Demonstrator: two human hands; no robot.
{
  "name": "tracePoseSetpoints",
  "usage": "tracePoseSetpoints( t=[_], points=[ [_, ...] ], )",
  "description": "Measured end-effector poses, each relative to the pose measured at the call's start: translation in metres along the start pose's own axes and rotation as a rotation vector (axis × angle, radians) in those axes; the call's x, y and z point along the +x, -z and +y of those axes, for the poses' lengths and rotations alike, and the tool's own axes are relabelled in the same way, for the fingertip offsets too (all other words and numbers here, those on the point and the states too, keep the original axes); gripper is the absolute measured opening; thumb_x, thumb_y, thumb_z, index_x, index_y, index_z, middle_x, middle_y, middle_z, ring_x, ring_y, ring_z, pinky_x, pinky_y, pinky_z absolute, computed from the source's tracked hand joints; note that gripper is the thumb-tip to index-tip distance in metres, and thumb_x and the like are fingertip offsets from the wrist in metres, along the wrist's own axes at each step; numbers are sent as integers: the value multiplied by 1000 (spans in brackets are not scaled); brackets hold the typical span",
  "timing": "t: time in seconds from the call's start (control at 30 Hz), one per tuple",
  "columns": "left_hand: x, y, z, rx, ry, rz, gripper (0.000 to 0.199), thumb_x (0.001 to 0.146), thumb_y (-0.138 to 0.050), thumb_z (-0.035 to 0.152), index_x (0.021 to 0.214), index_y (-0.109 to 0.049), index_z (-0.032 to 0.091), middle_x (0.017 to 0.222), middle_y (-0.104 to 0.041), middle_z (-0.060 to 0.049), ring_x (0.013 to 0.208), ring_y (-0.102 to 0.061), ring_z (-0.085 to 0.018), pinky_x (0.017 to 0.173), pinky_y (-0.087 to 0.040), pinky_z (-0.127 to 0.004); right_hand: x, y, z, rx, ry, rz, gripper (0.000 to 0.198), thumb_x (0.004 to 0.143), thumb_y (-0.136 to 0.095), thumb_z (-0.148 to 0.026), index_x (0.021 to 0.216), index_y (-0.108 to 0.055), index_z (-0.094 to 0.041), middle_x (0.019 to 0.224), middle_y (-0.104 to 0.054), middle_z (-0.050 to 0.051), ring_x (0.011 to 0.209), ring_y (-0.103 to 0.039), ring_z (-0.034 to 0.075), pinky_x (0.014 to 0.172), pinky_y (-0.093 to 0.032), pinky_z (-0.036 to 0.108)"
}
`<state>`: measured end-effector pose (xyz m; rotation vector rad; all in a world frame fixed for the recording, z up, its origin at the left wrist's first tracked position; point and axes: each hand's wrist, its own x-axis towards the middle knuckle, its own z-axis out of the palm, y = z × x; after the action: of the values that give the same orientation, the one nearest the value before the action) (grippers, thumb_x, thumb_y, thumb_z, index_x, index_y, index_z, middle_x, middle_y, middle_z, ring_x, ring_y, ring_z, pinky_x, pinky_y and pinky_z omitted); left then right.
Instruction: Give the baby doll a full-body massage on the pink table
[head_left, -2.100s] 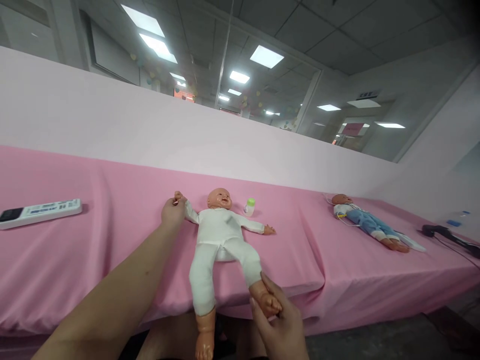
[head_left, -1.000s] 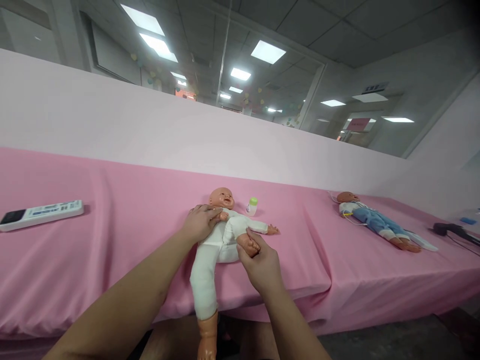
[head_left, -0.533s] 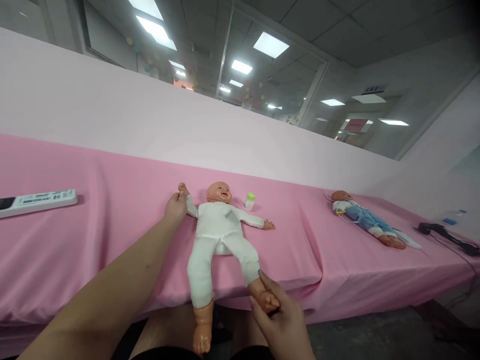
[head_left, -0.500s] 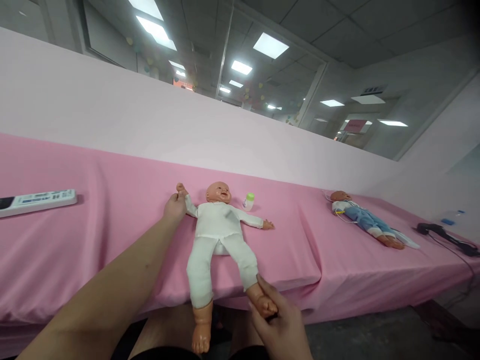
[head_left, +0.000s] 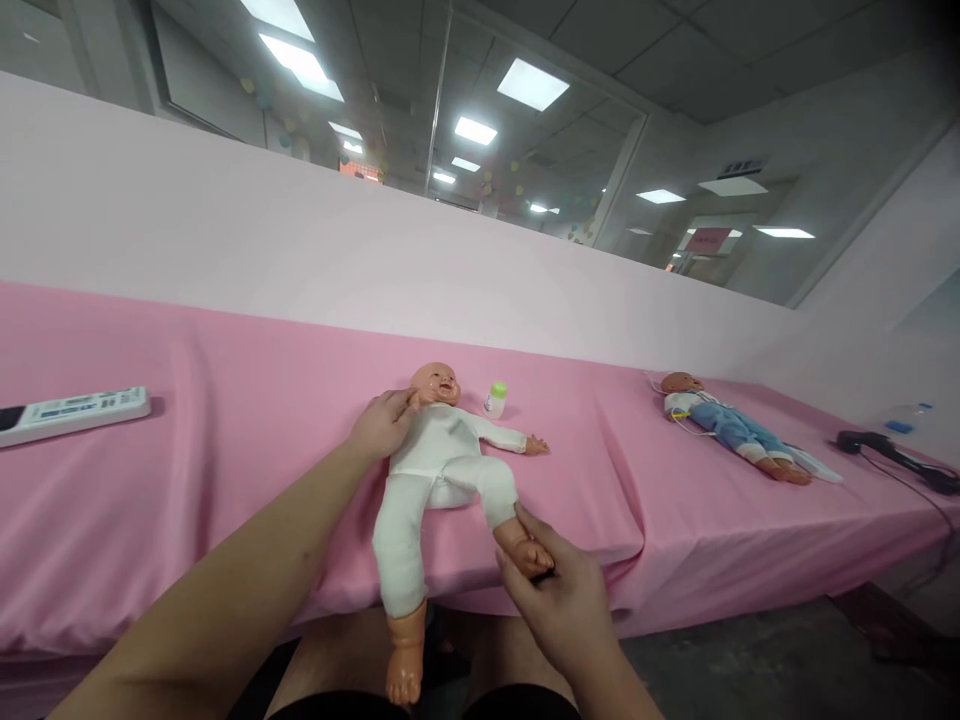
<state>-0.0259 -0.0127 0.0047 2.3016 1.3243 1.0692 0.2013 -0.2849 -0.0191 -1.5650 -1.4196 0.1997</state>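
Note:
A baby doll in a white suit lies on its back on the pink-covered table, its lower legs reaching over the front edge. My left hand is closed at the doll's shoulder on the left, fingertips by its cheek and neck; the doll's arm on that side is hidden beneath it. My right hand grips the doll's ankle on the right, thumb on top, and that knee is bent. The other leg hangs straight. A small bottle with a green cap stands beside the doll's head.
A white measuring device lies far left on the pink cloth. Farther right are a second doll in blue trousers, a black corded device and a clear bottle. Behind the table runs a low white wall topped with glass.
My left hand has moved right, bringing the doll's arm in from outstretched to its shoulder. My right hand has lifted the held foot slightly, and the knee bends more.

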Motion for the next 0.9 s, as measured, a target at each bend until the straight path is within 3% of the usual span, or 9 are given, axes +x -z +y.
tracePoseSetpoints(
  t=[0.1,0.17,0.27,0.43,0.63,0.77,0.9],
  points=[
    [-2,-11,3,96,-169,-94,57,101,-44,54,150,-56,28,153,-57,-7,144,-46,-31,120,-32,-48,25,-3,-15,-61,-10,14,56,82,-71,-41,133,-71,-19,108,-81,8,89,-78,24,83,-63,34],
    [-4,-15,2,146,-205,-125,58,101,-45,55,152,-55,30,157,-53,-7,147,-42,-32,122,-29,-52,41,-7,-22,-117,-4,9,56,81,-71,-42,133,-71,-21,103,-81,7,86,-78,25,81,-63,36],
    [-6,-15,3,219,-185,-156,57,101,-43,60,151,-56,36,160,-50,-8,151,-35,-38,121,-24,-61,62,-17,-28,-186,1,-26,56,82,-70,-42,135,-70,-24,99,-82,6,86,-78,26,83,-62,38],
    [-8,-11,7,279,-122,-146,55,98,-47,66,145,-62,43,164,-44,-6,154,-20,-49,119,-15,-73,78,-39,-29,-174,-16,-85,58,83,-68,-40,138,-68,-22,113,-80,9,101,-77,30,93,-60,44],
    [-2,-7,-2,30,-71,-76,55,99,-48,58,146,-62,32,148,-62,-8,140,-51,-33,118,-36,-50,63,-32,-33,-107,-16,-56,59,84,-67,-42,139,-67,-21,111,-81,8,96,-78,27,88,-61,39],
    [3,-1,-15,-249,124,-15,63,98,-46,65,145,-61,26,139,-69,-9,127,-63,-31,105,-49,-39,40,-14,-33,-71,-32,7,58,82,-69,-45,134,-70,-19,98,-81,7,82,-77,25,78,-63,35],
    [9,2,-32,-400,369,95,61,99,-40,68,127,-67,21,119,-76,-12,106,-72,-30,87,-56,-39,6,1,-20,-53,-33,35,56,82,-70,-49,129,-73,-18,98,-81,9,83,-78,26,76,-64,34]
  ],
)
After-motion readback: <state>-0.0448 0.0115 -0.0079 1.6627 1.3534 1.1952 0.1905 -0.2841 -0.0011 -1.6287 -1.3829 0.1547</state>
